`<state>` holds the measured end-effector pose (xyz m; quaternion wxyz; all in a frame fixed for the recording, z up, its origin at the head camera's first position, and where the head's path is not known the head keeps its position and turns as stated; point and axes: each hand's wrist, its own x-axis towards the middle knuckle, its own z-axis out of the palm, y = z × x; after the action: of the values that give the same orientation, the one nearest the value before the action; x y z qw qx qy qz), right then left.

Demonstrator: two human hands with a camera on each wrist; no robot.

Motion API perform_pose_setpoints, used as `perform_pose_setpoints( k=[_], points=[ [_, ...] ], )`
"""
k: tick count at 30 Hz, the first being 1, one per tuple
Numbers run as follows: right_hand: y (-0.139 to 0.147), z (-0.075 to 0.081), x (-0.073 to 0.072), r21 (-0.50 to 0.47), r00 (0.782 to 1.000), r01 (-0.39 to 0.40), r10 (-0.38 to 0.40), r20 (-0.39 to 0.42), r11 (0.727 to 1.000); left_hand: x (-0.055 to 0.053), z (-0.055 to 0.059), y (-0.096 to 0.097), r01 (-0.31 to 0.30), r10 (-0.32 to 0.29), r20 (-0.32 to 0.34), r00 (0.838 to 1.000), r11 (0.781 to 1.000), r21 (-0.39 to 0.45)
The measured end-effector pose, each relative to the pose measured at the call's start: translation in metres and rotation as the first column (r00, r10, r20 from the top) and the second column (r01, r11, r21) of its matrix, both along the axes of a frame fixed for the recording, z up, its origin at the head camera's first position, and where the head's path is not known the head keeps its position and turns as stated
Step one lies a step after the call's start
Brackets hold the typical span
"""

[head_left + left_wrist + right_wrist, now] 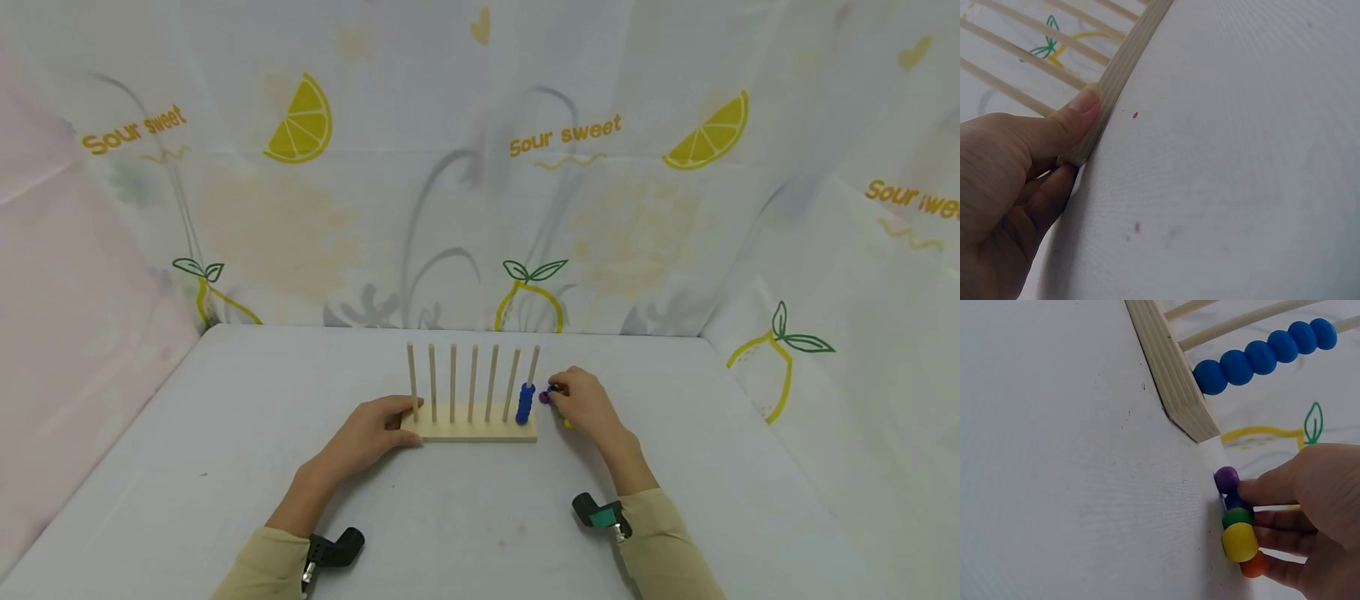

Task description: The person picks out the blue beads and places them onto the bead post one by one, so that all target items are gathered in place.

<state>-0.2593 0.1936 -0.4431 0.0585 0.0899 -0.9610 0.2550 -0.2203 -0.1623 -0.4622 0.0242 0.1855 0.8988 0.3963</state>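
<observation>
In the head view, a pale wooden peg rack (468,429) stands upright on the table, with several thin pegs rising from its base. Several blue beads (1260,357) are stacked on its rightmost peg. My left hand (367,433) grips the rack's left end, thumb along the front edge (1082,115) and fingers at the end and behind. Just right of the rack, my right hand (588,404) has its fingertips around a dark blue bead (1235,501), partly hidden. Close about it lie a purple bead (1227,479), a green bead (1237,518), a yellow bead (1240,542) and an orange bead (1253,565).
A white cloth covers the table (480,517). Behind it hangs a white curtain (420,208) printed with lemons and words, and it continues down the right side. Each wrist carries a small black device, the left one (337,548) and the right one (600,512).
</observation>
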Motion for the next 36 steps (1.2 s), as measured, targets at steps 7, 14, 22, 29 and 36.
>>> perform_pose_setpoints(
  k=[7, 14, 22, 29, 36],
  points=[
    [-0.0032, 0.0011, 0.0013, 0.027, 1.000, 0.013, -0.014, 0.007, 1.000, -0.0010, 0.0008, 0.0004, 0.008, -0.008, -0.014, 1.000, 1.000, -0.001],
    [-0.0039, 0.0020, 0.0027, 0.060, 1.000, 0.014, -0.015, 0.008, 0.998, -0.0018, 0.0006, 0.0004, 0.018, -0.018, -0.016, 1.000, 1.000, -0.005],
    [-0.0038, 0.0020, 0.0045, 0.075, 1.000, 0.007, -0.007, 0.007, 0.997, -0.0010, 0.0006, 0.0000, 0.013, -0.013, -0.002, 1.000, 1.000, 0.007],
    [-0.0027, 0.0012, 0.0046, 0.088, 1.000, 0.003, -0.004, 0.014, 0.996, -0.0013, -0.0019, -0.0012, 0.009, -0.009, -0.010, 1.000, 1.000, 0.001],
    [-0.0023, 0.0036, 0.0053, 0.071, 1.000, -0.002, 0.002, 0.003, 0.997, -0.0015, -0.0034, -0.0016, 0.011, -0.011, -0.020, 1.000, 1.000, 0.009]
  ],
)
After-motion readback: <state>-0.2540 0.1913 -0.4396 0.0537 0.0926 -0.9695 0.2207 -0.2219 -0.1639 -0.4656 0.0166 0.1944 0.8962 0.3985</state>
